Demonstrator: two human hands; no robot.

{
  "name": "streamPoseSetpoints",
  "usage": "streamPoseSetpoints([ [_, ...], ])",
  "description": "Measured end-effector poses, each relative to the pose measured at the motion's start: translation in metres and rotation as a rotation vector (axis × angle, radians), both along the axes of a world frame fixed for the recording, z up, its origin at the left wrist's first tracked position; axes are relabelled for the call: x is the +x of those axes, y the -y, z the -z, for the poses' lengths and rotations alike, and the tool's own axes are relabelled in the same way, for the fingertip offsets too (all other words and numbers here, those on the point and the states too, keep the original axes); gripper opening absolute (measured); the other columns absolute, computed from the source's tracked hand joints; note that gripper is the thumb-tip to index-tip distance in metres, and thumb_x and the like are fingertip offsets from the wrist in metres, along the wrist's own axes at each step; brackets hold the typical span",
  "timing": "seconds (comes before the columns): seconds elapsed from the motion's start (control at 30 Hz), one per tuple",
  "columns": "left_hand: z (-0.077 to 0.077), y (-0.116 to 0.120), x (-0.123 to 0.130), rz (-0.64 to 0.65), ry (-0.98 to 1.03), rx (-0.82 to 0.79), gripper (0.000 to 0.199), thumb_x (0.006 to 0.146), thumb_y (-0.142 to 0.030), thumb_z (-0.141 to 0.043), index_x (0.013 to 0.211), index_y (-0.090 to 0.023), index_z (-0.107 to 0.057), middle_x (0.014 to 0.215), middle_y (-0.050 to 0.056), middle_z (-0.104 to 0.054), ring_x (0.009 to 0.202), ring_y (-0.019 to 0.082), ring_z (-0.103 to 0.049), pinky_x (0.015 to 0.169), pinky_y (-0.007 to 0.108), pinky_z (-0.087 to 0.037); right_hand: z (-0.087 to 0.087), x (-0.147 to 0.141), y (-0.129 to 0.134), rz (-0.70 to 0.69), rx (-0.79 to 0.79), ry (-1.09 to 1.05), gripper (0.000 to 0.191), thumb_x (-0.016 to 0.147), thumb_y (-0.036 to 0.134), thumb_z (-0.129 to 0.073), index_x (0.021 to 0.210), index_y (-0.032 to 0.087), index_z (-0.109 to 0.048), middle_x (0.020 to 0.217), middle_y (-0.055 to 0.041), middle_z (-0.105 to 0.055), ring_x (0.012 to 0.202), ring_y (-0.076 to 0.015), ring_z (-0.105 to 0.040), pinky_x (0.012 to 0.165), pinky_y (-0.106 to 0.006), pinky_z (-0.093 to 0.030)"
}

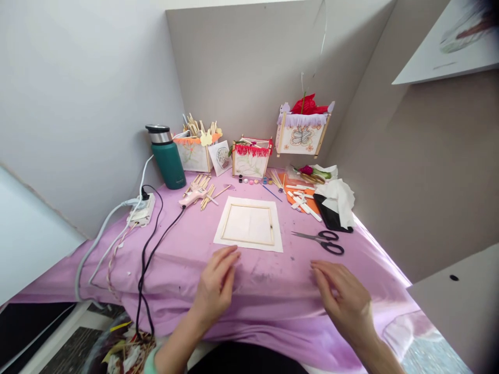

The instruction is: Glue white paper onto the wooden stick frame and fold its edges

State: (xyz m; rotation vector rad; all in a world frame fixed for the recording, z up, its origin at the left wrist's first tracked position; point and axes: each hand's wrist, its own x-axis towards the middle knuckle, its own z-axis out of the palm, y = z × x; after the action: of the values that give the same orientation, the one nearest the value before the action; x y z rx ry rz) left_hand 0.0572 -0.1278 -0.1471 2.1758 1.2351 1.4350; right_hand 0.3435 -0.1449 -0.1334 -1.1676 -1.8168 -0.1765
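Observation:
My left hand (216, 283) rests at the table's front edge, its fingers stretched out and thumb apart, holding nothing. Just beyond its fingertips lies a sheet of white paper (277, 218). On that sheet is a square frame of thin wooden sticks (247, 241), with a small dark spot on its right side. My right hand (345, 298) hovers near the front edge on the right, also open and without anything in it. Nearest to it is a pair of black-handled scissors (322, 240), blades pointing left.
A pink glue gun (193, 196) lies on wooden sticks (208, 197) at left, its cord running off the front edge. Behind stand a green bottle (168, 165) and decorated paper boxes (251, 162). White glue sticks (307, 205) and a power strip (141, 210) flank the paper.

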Motion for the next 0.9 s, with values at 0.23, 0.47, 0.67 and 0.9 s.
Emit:
streamPoseSetpoints([
  [0.23, -0.023, -0.017, -0.017, -0.093, 0.901, -0.555, 0.029, 0.071, -0.027, -0.069, 0.097, -0.014, -0.065, 0.110, 0.011, -0.066, 0.107, 0.026, -0.062, 0.095, 0.044, -0.051, -0.007, -0.023, -0.046, -0.157, -0.302, -0.117, 0.019, 0.090, 0.027, -0.052, 0.081, 0.020, -0.066, 0.079, -0.0025, -0.069, 0.073, -0.0166, -0.064, 0.067, -0.027, -0.049],
  [0.47, -0.034, -0.022, -0.021, -0.057, 1.061, -0.674, 0.035, 0.055, -0.014, -0.078, 0.089, -0.014, -0.066, 0.110, 0.010, -0.068, 0.114, 0.026, -0.059, 0.099, 0.041, -0.048, -0.001, -0.022, -0.048, -0.135, -0.393, -0.085, 0.027, 0.092, 0.035, -0.047, 0.081, 0.020, -0.067, 0.080, -0.0045, -0.069, 0.075, -0.0183, -0.063, 0.068, -0.028, -0.048],
  [0.67, -0.049, -0.021, -0.048, -0.081, 1.198, -0.674, 0.037, 0.053, -0.003, -0.077, 0.086, -0.014, -0.066, 0.108, 0.008, -0.069, 0.116, 0.024, -0.058, 0.101, 0.034, -0.046, 0.002, -0.021, -0.048, -0.128, -0.367, -0.055, 0.026, 0.092, 0.036, -0.048, 0.083, 0.021, -0.066, 0.083, -0.0033, -0.069, 0.077, -0.0178, -0.064, 0.070, -0.027, -0.049],
  [0.9, -0.064, 0.004, -0.140, -0.339, 1.071, -0.410, 0.045, 0.046, -0.008, -0.080, 0.088, -0.016, -0.065, 0.112, 0.007, -0.065, 0.123, 0.027, -0.052, 0.094, 0.031, -0.049, 0.012, -0.017, -0.052, -0.098, -0.327, -0.014, 0.026, 0.089, 0.042, -0.050, 0.084, 0.023, -0.068, 0.087, -0.0015, -0.071, 0.080, -0.0178, -0.066, 0.072, -0.026, -0.050],
])
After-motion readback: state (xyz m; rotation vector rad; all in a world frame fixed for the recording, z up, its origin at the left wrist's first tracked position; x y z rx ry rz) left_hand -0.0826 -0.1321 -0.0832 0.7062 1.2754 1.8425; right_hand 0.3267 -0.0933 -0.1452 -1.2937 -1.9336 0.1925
